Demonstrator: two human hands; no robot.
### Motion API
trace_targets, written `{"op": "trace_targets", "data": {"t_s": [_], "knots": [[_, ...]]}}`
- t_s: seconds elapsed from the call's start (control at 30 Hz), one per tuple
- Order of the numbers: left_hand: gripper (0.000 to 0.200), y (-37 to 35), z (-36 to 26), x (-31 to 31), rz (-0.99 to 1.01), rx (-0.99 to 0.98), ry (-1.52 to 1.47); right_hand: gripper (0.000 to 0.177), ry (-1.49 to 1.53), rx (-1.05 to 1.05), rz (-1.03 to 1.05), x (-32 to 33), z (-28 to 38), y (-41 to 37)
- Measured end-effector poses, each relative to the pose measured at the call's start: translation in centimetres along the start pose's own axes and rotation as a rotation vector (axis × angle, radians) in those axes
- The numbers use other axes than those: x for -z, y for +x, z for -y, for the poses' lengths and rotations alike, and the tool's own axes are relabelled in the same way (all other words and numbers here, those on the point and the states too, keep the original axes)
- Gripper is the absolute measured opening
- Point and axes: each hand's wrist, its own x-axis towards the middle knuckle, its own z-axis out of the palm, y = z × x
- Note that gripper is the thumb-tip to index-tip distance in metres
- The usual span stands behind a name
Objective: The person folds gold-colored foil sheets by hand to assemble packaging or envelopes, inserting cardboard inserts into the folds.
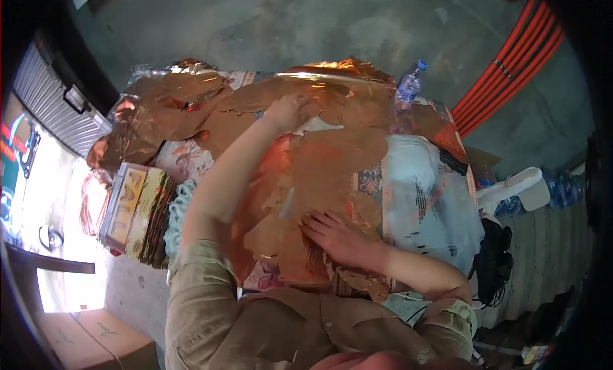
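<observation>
Brown, copper-coloured foil sheets (325, 172) lie overlapping across the table, with shiny crumpled edges at the back. My left hand (290, 112) reaches to the far part of the sheets, its fingers curled down onto the foil's edge; the fingertips are hidden. Nearer my body, my right hand (338, 239) rests flat on the foil with its fingers stretched out, holding nothing. A small pale strip (287, 204) lies on the foil to the left of my right hand.
A water bottle (410, 82) stands at the back right. A clear plastic bag (428, 197) covers the table's right side. At the left edge are a stack of patterned packets (150, 210) and pale coiled cord (179, 210). A cardboard box (96, 341) sits on the floor.
</observation>
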Motion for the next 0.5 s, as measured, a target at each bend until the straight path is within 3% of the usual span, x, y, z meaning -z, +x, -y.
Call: {"op": "trace_targets", "data": {"t_s": [0.07,0.13,0.33,0.5], "knots": [[0.036,-4.2,-0.2,3.0,0.14,0.005,-0.207,0.046,0.087,-0.001,0.025,-0.1,-0.1,0.2],[0.03,-9.0,-0.3,4.7,0.242,0.018,0.025,0.046,0.118,0.003,0.041,-0.9,0.0,0.3],[0.029,-22.2,-1.2,6.5,0.229,-0.162,-0.155,0.038,0.204,0.043,-0.008,-2.1,0.2,2.0],[0.048,-25.4,-2.1,4.7,0.053,-0.133,0.103,0.037,0.261,0.017,0.019,-1.7,0.8,2.2]]}}
